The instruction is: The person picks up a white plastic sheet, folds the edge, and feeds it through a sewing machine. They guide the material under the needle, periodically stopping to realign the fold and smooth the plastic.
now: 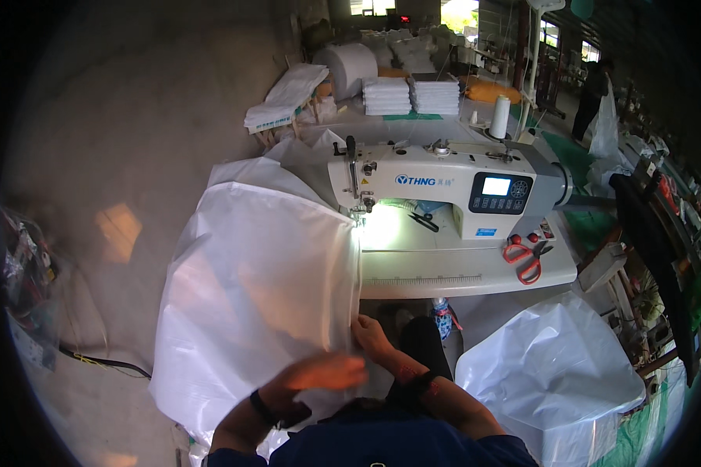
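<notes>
The left hand point(327, 372) blurs, grip unreadable; the right hand point(372, 338) pinches the white sheet point(261, 272).

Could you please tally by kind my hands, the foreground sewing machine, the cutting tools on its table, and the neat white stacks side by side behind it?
Hands: 2 (left hand, right hand)
Sewing machine: 1
Cutting tools: 2 (red-handled scissors, black snips)
White stacks: 2
Total: 7
</notes>
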Demonstrator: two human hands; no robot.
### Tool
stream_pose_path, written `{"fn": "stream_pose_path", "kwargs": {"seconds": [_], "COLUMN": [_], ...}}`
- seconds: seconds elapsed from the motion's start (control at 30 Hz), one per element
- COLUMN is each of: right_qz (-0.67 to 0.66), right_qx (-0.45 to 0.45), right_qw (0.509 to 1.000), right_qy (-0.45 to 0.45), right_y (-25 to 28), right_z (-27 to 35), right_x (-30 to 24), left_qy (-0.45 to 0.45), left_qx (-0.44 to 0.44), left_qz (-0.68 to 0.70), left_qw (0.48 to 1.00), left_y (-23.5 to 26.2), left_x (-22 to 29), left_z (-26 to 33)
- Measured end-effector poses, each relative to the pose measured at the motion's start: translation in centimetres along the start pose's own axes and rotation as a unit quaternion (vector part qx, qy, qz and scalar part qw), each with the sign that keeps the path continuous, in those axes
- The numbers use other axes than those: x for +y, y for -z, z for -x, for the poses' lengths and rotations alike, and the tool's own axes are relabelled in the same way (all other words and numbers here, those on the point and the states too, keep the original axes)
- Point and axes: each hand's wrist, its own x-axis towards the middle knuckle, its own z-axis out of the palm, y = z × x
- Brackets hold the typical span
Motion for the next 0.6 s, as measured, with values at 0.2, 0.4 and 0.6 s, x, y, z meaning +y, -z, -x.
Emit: {"fn": "stream_pose_path", "kwargs": {"seconds": [0.2, 0.4, 0.6], "right_qz": [0.086, 0.096, 0.0], "right_qx": [0.02, -0.028, 0.026], "right_qw": [0.99, 0.995, 1.0], "right_qy": [0.112, -0.016, -0.008], "right_y": [-2.7, 0.6, 0.6], "right_z": [1.5, 1.5, 0.2], "right_x": [-5.3, -3.1, -4.5], "left_qy": [0.218, 0.433, 0.28], "left_qx": [0.437, 0.242, 0.342], "left_qz": [-0.215, -0.11, -0.177], "left_qw": [0.846, 0.862, 0.879], "left_y": [12.0, 11.9, 13.4], "left_x": [-9.4, -18.4, -8.0], "left_z": [-3.1, 0.9, -4.1]}}
